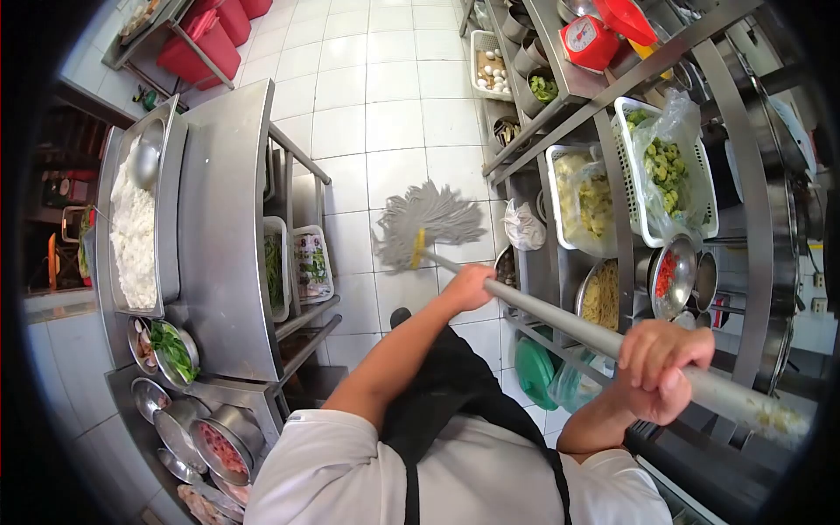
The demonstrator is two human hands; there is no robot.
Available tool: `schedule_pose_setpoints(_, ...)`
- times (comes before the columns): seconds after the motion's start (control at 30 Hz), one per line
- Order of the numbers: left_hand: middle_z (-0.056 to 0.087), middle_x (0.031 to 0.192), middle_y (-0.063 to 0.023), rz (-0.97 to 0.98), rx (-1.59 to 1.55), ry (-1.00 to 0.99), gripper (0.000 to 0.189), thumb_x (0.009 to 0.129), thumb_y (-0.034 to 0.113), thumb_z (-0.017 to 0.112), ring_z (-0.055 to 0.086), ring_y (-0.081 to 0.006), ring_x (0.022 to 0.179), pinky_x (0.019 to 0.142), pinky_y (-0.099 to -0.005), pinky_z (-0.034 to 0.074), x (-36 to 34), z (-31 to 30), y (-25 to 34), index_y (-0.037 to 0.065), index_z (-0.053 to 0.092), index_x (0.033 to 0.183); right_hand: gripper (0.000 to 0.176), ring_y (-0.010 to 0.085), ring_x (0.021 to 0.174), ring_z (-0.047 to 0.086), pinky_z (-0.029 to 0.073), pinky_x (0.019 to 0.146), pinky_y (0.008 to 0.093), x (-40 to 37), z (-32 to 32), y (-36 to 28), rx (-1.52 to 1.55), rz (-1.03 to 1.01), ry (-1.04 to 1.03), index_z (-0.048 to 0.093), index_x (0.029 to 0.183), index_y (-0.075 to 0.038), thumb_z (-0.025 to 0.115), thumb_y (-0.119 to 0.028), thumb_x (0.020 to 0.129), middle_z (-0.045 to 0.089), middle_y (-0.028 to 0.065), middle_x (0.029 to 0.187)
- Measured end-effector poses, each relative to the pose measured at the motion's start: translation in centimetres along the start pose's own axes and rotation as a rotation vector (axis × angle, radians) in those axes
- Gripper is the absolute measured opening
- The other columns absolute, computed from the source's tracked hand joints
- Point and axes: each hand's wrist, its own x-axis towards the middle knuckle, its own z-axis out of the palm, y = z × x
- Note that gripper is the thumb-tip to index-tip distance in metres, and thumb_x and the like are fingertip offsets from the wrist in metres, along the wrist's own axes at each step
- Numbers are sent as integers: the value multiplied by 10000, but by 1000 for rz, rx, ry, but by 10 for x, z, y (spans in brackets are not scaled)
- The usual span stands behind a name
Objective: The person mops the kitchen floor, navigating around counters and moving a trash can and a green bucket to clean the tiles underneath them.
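Observation:
A mop [560,324] with a thick grey handle slants across the view from lower right to the middle. Its grey string head [433,219] lies spread on the white tiled floor [367,131], joined to the pole by a yellow clamp [419,247]. Lower on the handle, close to the head, my left hand [471,289] is wrapped round it. My right hand [663,367] grips the pole nearer its upper end, with the thumb showing. The worn tip of the handle runs past my right hand toward the right edge.
Steel counters flank the aisle. On the left are a tray of white rice [133,236] and metal bowls [223,446]. Right-hand shelves hold white baskets of vegetables [623,171], a red scale [588,39] and an egg basket [477,66]. Red bins [199,52] stand far left.

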Motion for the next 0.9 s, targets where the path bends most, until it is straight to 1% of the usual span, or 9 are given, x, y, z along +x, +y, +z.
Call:
schedule_pose_setpoints(0.1, 583, 704, -190, -6, 122, 70, 166, 654, 138, 679, 575, -420, 717, 653, -466, 458, -50, -36, -24, 37, 552, 693, 255, 143, 364, 416, 370, 361, 309, -25, 15, 17, 86, 70, -22, 406, 718, -76, 634, -94, 830, 416, 3, 479)
schedule_pose_setpoints(0.17, 579, 700, -191, -86, 148, 41, 168, 659, 148, 676, 575, -419, 715, 649, -469, 456, -80, -60, -45, 37, 552, 679, 262, 148, 365, 405, 361, 373, 323, -46, 26, 35, 131, 126, 28, 405, 710, -73, 644, -84, 816, 410, 3, 476)
schedule_pose_setpoints(0.3, 580, 695, -182, -144, 325, 78, 184, 700, 153, 670, 573, -417, 716, 650, -476, 448, -137, -97, -98, 46, 527, 655, 207, 154, 392, 404, 379, 416, 334, -90, 33, 75, 209, 215, -71, 429, 733, -55, 615, -67, 823, 419, 27, 486)
schedule_pose_setpoints(0.4, 626, 746, -192, -272, 357, 59, 106, 685, 124, 652, 601, -423, 787, 725, -503, 477, -153, -111, -97, 44, 585, 666, 205, 152, 406, 410, 417, 467, 360, -106, 40, 82, 148, 252, -89, 430, 751, -77, 600, -113, 861, 416, 17, 488)
schedule_pose_setpoints(0.5, 630, 761, -197, -249, 389, 133, 99, 685, 114, 650, 602, -423, 790, 723, -496, 479, -146, -97, -95, 44, 585, 660, 165, 159, 453, 426, 439, 515, 372, -106, 27, 76, 141, 292, -4, 445, 745, -42, 576, -32, 844, 437, 46, 523)
schedule_pose_setpoints(0.67, 561, 671, -178, -176, 334, 175, 241, 746, 153, 690, 554, -410, 709, 640, -484, 432, -128, -53, -66, 34, 505, 648, 205, 173, 453, 465, 442, 527, 373, -103, 0, 34, 101, 271, -21, 500, 726, -8, 633, -99, 852, 477, 60, 536)
schedule_pose_setpoints(0.77, 558, 660, -179, -99, 275, 234, 255, 747, 155, 691, 553, -412, 696, 631, -486, 432, -102, -8, -38, 34, 495, 636, 220, 174, 441, 456, 444, 528, 370, -97, -23, -4, 30, 247, -8, 493, 714, -11, 644, -112, 839, 469, 61, 526)
schedule_pose_setpoints(0.8, 554, 660, -176, -85, 251, 225, 256, 748, 157, 693, 551, -411, 697, 634, -484, 432, -92, 9, -28, 37, 494, 640, 238, 173, 416, 437, 436, 497, 368, -96, -30, -17, -4, 227, 12, 474, 695, -17, 643, -121, 827, 462, 57, 515)
schedule_pose_setpoints(0.9, 554, 669, -167, -7, 171, 215, 239, 752, 156, 697, 555, -397, 704, 643, -476, 432, -61, 64, -4, 49, 505, 660, 268, 165, 395, 418, 420, 455, 348, -84, -49, -57, -96, 145, -54, 442, 660, -31, 628, -125, 829, 467, 55, 512)
